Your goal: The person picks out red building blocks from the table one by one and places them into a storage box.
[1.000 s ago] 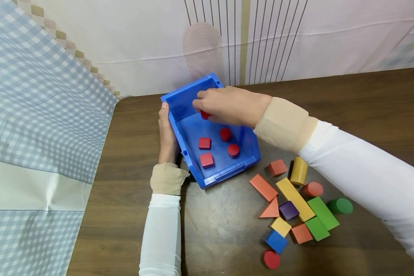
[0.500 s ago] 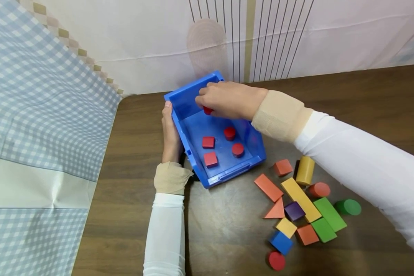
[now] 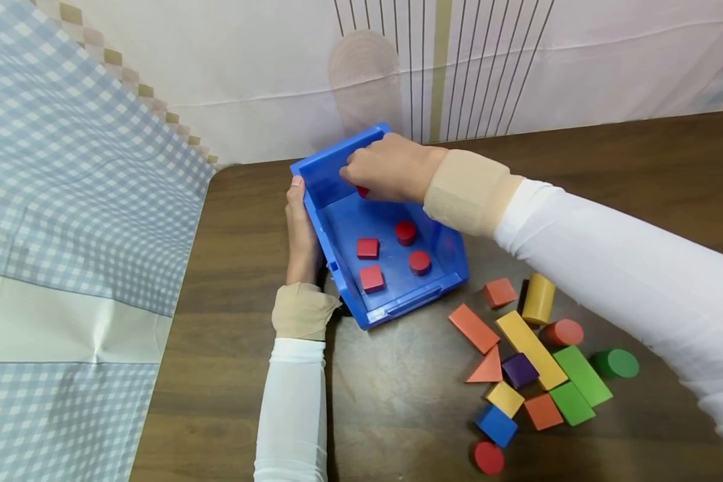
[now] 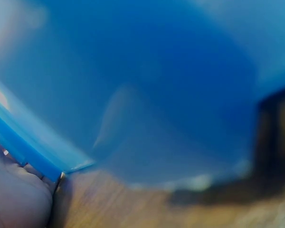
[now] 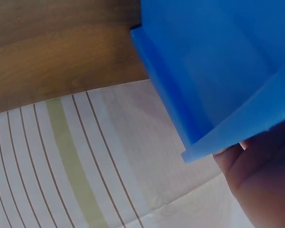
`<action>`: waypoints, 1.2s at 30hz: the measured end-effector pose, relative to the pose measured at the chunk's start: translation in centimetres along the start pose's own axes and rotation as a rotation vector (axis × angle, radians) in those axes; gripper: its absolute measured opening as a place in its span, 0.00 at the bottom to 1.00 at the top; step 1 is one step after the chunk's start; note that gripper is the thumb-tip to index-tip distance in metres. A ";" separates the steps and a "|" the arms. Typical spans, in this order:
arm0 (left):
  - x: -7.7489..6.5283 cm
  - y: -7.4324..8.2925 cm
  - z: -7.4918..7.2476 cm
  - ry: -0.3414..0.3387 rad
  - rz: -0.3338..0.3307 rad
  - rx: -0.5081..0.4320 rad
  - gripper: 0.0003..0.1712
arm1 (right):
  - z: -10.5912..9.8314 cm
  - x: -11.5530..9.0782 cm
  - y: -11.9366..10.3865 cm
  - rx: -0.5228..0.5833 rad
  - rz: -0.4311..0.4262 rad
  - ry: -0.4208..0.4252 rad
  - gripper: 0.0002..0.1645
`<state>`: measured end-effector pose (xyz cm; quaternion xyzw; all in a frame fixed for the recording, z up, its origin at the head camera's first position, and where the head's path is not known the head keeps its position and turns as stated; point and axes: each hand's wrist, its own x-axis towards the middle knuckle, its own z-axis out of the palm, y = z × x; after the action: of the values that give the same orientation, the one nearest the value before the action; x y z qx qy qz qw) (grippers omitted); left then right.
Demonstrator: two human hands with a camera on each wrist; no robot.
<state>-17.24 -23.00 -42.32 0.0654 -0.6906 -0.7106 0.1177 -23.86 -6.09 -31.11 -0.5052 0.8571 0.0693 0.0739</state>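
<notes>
My left hand (image 3: 303,234) grips the left side of a blue plastic bin (image 3: 330,157), thumb on its rim. In the left wrist view the bin wall (image 4: 147,95) fills most of the frame, beside part of the left hand (image 4: 19,197). My right hand (image 3: 391,166) reaches into the bin near its back wall, fingers curled on a red block (image 3: 363,191) mostly hidden by the hand. Two red square blocks (image 3: 371,278) and two red cylinders (image 3: 419,262) lie on the bin floor. In the right wrist view, part of the right hand (image 5: 263,171) shows below the bin rim (image 5: 247,118).
Right of the bin on the wooden table (image 3: 235,388) lie loose blocks: a yellow bar (image 3: 530,348), yellow cylinder (image 3: 539,299), green cylinder (image 3: 616,363), purple block (image 3: 520,369), blue block (image 3: 497,425) and red cylinder (image 3: 489,457). A patterned curtain (image 3: 247,67) hangs behind.
The head view has shifted slightly, so the bin and blocks appear further right. Within the bin, my right hand has moved a little left and back, covering more of the red block.
</notes>
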 end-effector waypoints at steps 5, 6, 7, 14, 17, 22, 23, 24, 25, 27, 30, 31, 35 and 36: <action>-0.2 -0.1 0.1 0.006 0.003 0.010 0.38 | 0.2 0.4 0.0 -0.045 0.016 -0.042 0.17; -0.1 -0.1 0.1 0.008 0.005 0.012 0.38 | 0.2 0.5 0.0 -0.055 0.016 -0.044 0.18; -0.1 -0.1 0.1 0.008 0.008 0.013 0.38 | 0.2 0.6 0.0 -0.063 0.017 -0.046 0.19; -0.1 0.0 -0.1 0.006 0.015 0.008 0.36 | 0.4 0.9 -0.2 -0.150 0.006 -0.062 0.15; -0.4 0.1 -0.2 0.015 0.000 0.004 0.36 | 0.5 1.1 -0.4 -0.203 -0.006 -0.079 0.14; -0.5 0.1 -0.4 0.012 -0.002 0.010 0.36 | 0.7 1.6 -0.5 -0.248 -0.010 -0.095 0.12; -0.5 0.1 -0.3 0.011 0.001 0.008 0.36 | 0.7 1.7 -0.5 -0.252 -0.011 -0.100 0.11; -0.5 0.1 -0.3 0.010 0.002 0.006 0.36 | 0.8 1.7 -0.5 -0.259 -0.014 -0.107 0.11; -0.5 0.0 -0.3 0.008 0.001 0.005 0.36 | 0.8 1.7 -0.5 -0.267 -0.016 -0.116 0.11; -0.4 0.0 -0.2 0.008 0.001 -0.001 0.36 | 0.9 1.7 -0.5 -0.288 -0.021 -0.135 0.11; -0.3 -0.1 0.0 0.011 0.000 -0.010 0.36 | 1.1 1.8 -0.5 -0.335 -0.024 -0.152 0.10; -0.2 -0.1 0.0 0.011 -0.003 -0.009 0.36 | 1.2 1.9 -0.5 -0.346 -0.020 -0.157 0.10; -0.2 -0.2 0.1 0.015 -0.020 0.001 0.37 | 1.4 2.2 -0.5 -0.386 -0.020 -0.189 0.11; -0.2 -0.2 0.1 0.018 -0.022 0.002 0.37 | 1.5 2.3 -0.5 -0.390 -0.025 -0.192 0.11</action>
<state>-17.13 -22.89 -42.57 0.0795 -0.6896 -0.7104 0.1160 -24.47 -8.00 -33.01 -0.5116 0.8102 0.2804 0.0568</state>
